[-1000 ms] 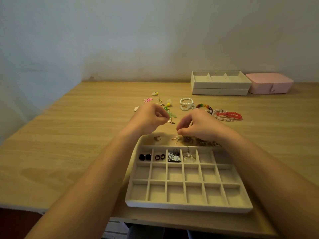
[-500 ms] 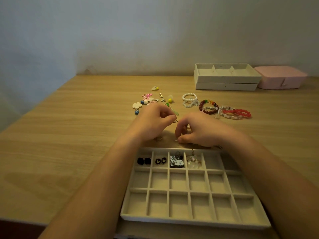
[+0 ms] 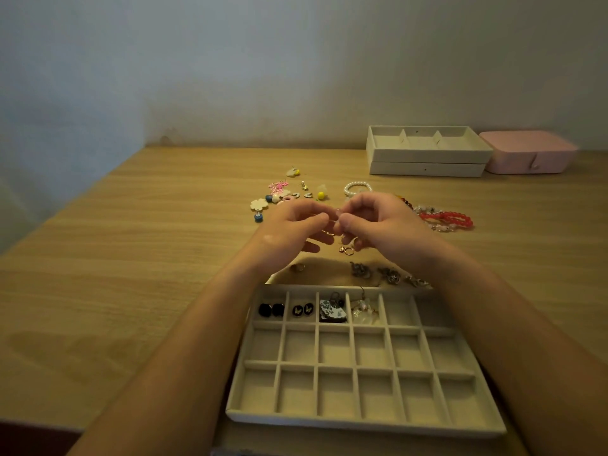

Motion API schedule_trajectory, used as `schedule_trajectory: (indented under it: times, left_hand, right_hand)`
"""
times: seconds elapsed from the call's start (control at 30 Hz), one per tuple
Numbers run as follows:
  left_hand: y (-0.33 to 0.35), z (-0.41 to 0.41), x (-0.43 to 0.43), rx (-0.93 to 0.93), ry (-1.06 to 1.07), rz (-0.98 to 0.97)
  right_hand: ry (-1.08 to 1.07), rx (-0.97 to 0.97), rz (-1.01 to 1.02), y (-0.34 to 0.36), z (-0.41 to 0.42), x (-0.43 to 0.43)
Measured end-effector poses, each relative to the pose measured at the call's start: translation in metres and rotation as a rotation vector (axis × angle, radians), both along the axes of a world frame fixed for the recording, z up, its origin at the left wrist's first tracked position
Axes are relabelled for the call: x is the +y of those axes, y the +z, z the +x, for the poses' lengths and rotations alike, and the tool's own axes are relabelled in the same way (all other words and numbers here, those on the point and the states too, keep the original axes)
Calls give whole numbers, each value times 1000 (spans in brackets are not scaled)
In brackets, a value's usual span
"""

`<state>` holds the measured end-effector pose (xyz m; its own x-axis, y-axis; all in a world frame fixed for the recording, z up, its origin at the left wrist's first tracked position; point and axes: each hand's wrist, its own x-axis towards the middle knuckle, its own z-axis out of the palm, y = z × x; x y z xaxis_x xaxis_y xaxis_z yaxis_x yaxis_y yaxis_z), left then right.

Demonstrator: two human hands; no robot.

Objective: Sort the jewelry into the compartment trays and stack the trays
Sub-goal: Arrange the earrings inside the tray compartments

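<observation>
On my feed the pale wooden table (image 3: 115, 274) fills the left side. Toward the middle, far from me, lies a scatter of small earrings (image 3: 276, 197): a white flower shape, blue beads, pink pieces and a yellow ball.

The left hand (image 3: 296, 225) is raised over the table just beyond the tray, its fingers curled and its thumb and forefinger closed on the small gold hoop earrings (image 3: 345, 248). These hang between the two hands, above the table and not in any compartment.

Below them, nearest me, sits the beige velvet compartment tray (image 3: 362, 422). Its far row holds, from the left, a pair of black round studs (image 3: 271, 310), a pair of black studs with pale butterflies (image 3: 302, 310), a white-and-teal patterned piece (image 3: 332, 312) and a clear dangling earring (image 3: 363, 311).

The right hand (image 3: 385, 225) meets the left fingertip to fingertip, also pinching the gold hoops; I cannot tell which hand bears which hoop. Under its wrist, several silver-grey pieces (image 3: 390, 274) lie on the table just beyond the tray's far rim.

Farther right are a white pearl bracelet (image 3: 357, 187) and a red bead bracelet (image 3: 449, 218). By the wall stand two stacked beige trays (image 3: 424, 153), with a pink closed box (image 3: 529, 153) just beside them.
</observation>
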<state>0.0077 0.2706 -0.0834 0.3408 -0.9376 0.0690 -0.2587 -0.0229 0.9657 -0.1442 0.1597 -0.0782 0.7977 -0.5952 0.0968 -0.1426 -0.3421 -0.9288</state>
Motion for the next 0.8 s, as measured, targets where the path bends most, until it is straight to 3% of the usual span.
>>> schedule_trajectory:
  times: [0.13, 0.27, 0.4, 0.8]
  left_hand:
    - [3, -2, 4, 256, -111, 13]
    - [1, -2, 5, 276, -140, 22]
    - [-2, -1, 4, 320, -107, 11]
    - [0, -4, 6, 171, -4, -44]
  right_hand:
    - [-9, -106, 222, 0, -4, 1]
    - [-9, -158, 347, 1, -4, 2]
    - [-11, -157, 346, 0, -4, 4]
    - [-41, -215, 418, 1, -5, 4]
